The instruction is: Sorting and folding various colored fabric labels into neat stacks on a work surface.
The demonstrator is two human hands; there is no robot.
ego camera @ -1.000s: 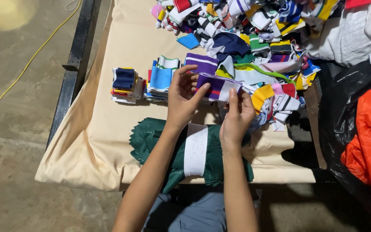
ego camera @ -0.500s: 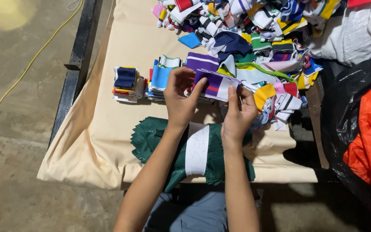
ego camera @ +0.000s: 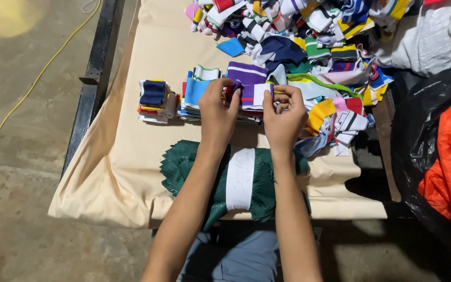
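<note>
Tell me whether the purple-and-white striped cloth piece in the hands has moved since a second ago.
Yes. The purple-and-white striped cloth piece came left, toward the neat folded stacks, with the left hand and right hand pinching it.

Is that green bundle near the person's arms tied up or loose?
Tied up. A white band wraps around the middle of the green bundle, which lies on the cream-covered table.

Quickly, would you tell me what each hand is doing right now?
Left hand: closed on the purple-and-white fabric strip.
Right hand: closed on the same strip's other end.
</note>
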